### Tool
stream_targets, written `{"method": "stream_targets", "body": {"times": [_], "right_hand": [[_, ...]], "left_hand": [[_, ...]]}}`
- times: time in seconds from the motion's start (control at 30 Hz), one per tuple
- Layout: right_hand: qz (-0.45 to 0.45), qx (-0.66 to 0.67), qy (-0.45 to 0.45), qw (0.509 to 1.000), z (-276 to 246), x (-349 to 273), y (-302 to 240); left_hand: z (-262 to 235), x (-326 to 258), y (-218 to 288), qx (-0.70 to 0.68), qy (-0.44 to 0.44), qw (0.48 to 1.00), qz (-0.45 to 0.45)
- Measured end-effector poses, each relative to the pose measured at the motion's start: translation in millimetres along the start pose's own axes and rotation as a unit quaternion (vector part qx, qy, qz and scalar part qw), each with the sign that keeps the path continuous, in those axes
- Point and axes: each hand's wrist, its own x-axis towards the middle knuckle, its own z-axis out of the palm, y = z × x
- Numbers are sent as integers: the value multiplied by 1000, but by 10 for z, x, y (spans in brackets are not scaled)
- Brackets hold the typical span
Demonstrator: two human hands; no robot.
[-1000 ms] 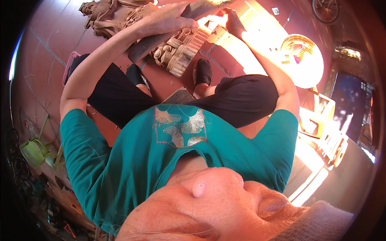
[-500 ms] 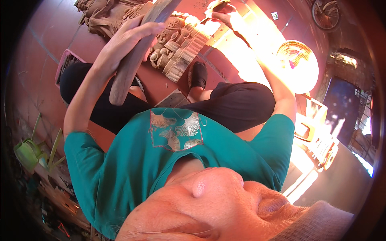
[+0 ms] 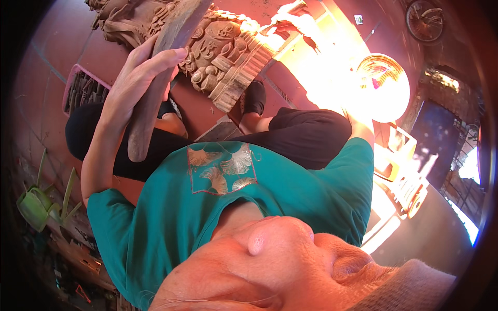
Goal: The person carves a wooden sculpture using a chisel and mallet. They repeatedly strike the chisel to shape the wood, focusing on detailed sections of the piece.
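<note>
My left hand (image 3: pixel 136 78) is wrapped round a long, thick wooden club (image 3: pixel 148 106), slanting from near my lap up past the top edge. Beyond my feet lies an ornate wood carving (image 3: pixel 220 44) with deep scrolls and a ridged edge. At its far right end is my right hand (image 3: pixel 300 25), washed out by sunlight. Its fingers close on a slim tool that looks like a chisel (image 3: pixel 293 7), whose lower end points at the carving. Glare hides exactly where that end touches. The club is apart from the chisel in the visible part.
A pink tray (image 3: pixel 78 70) packed with slim dark tools sits beside my left knee. On the right stands a sunlit round basket (image 3: pixel 384 65). A small board (image 3: pixel 220 129) lies between my legs. A green plastic chair (image 3: pixel 36 207) and a bicycle wheel (image 3: pixel 424 20) are farther out.
My left hand has drawn the club leftward and closer to me. My right hand stays by the carving's right end, its tool tilted a little differently. More of the pink tray shows.
</note>
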Motion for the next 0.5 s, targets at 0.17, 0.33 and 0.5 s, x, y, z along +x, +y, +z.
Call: {"method": "stream_targets", "body": {"times": [0.17,0.33,0.5], "right_hand": [[-2,-9,-3,1000,46,13,21],[-1,-19,-4,1000,61,21,20],[-6,-22,-5,1000,50,-2,-14]], "left_hand": [[-24,-1,-16,-8,6,1000,25],[-31,-3,10,17,16,998,54],[-55,21,-35,22,-4,998,51]]}}
